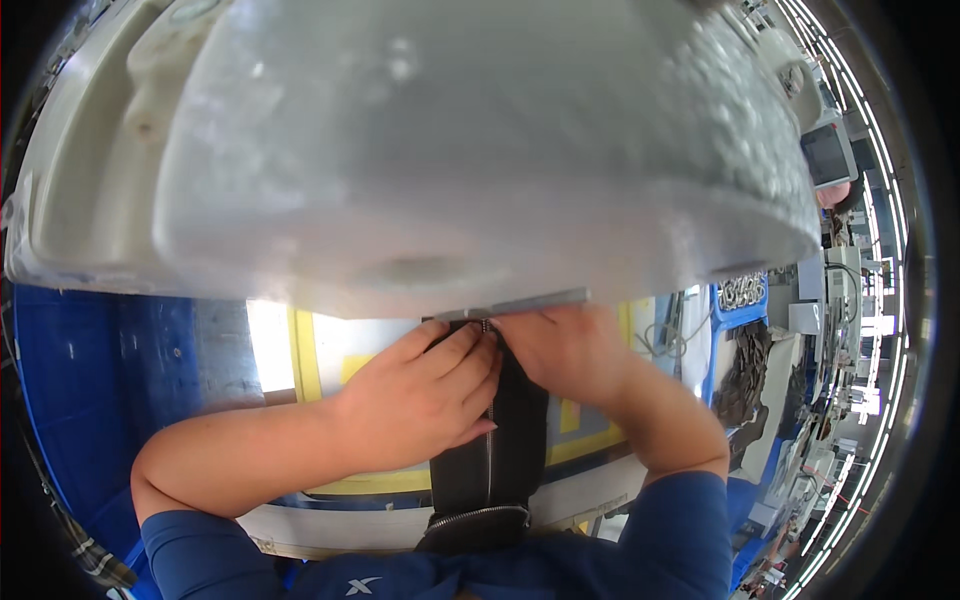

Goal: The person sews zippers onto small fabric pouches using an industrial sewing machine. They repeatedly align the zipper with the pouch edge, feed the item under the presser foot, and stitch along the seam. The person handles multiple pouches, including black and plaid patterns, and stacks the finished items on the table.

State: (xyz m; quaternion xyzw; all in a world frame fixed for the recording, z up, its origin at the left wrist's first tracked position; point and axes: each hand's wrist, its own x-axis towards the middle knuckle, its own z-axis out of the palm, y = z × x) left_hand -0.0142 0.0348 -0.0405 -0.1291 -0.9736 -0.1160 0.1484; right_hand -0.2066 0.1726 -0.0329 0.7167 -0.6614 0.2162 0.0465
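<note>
A long black fabric piece with a metal zipper (pixel 462 482) runs from close to my body toward the machine. My left hand (pixel 420 400) is on its left side, fingers bent and closed on the cloth beside the zipper, thumb across the zipper line. At the far end, my right hand (pixel 565 350) holds the right edge with its fingertips pinched near the zipper; the machine partly hides those fingers. Close above both hands looms a blurred pale machine head (pixel 480 150), apparently a sewing machine. Its underside conceals the cloth's far end. A thin grey metal bar (pixel 540 300) crosses above my right hand.
Yellow tape (pixel 303 350) borders the work surface. On the left is a large blue bin or panel (pixel 75 400). To the right, a blue tray (pixel 741 292) contains several small metallic pieces, near dark material (pixel 745 375). A zippered black end (pixel 478 528) hangs by my torso.
</note>
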